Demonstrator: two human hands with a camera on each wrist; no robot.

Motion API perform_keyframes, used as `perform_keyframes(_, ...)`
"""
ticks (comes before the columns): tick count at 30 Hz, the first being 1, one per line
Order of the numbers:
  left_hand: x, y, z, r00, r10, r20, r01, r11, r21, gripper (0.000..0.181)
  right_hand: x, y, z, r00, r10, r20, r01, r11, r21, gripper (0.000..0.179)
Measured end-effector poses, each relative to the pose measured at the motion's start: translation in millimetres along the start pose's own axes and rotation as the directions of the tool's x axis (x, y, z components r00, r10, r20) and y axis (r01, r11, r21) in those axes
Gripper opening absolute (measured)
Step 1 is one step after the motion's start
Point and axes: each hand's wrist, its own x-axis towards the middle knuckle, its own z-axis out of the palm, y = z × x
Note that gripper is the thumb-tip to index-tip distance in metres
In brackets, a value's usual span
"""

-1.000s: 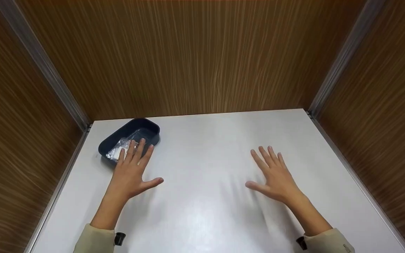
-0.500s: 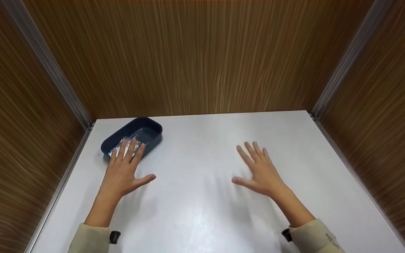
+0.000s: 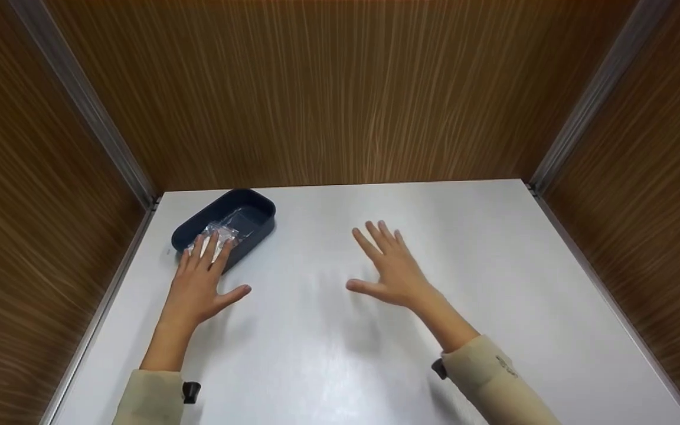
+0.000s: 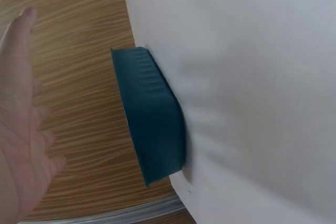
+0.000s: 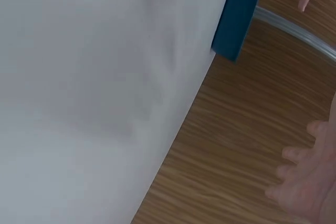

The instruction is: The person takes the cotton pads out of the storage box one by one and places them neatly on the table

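A dark blue oval-cornered bin (image 3: 257, 227) stands at the back left of the white table, with a crinkled clear plastic packet (image 3: 222, 231) inside it. My left hand (image 3: 192, 292) hovers in front of the bin, fingers spread, its fingertips covering part of the packet in the head view. The left wrist view shows the bin's outer wall (image 4: 152, 114) apart from that hand. Over the middle of the table my right hand (image 3: 396, 271) is held in the air, fingers spread and thumb out, holding nothing. From the right wrist, the bin (image 5: 239, 17) appears at the top.
A white tabletop (image 3: 316, 330) lies beneath both hands, and their shadows fall on it. Wood-grain panels (image 3: 340, 88) rise at the back and both sides, joined by grey metal corner strips (image 3: 89, 112).
My right hand has moved left and slightly forward, toward the table's middle. The left hand has shifted a little to the left, still spread. The bin stays in place on the table.
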Motion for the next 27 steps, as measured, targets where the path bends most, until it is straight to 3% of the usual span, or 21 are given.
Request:
perform_keyframes(8,-5.1,-9.3,8.2,1.0,-0.027,0.011,0.028,0.999,-0.035,0.103,30.3,-27,17,0.999,-0.03,0.035,0.029,0.999,0.02,0.101)
perform_keyframes(19,-12.7,-32.4,20.1,0.994,-0.105,0.031,0.106,0.994,-0.03,0.104,54.5,-57,47,0.989,-0.089,0.121,0.09,0.996,0.001,0.099)
perform_keyframes(27,-22.8,-46.3,26.0,0.981,-0.166,0.098,0.174,0.982,-0.078,0.106,77.6,-78,68,0.978,-0.082,0.192,0.077,0.997,0.031,0.098)
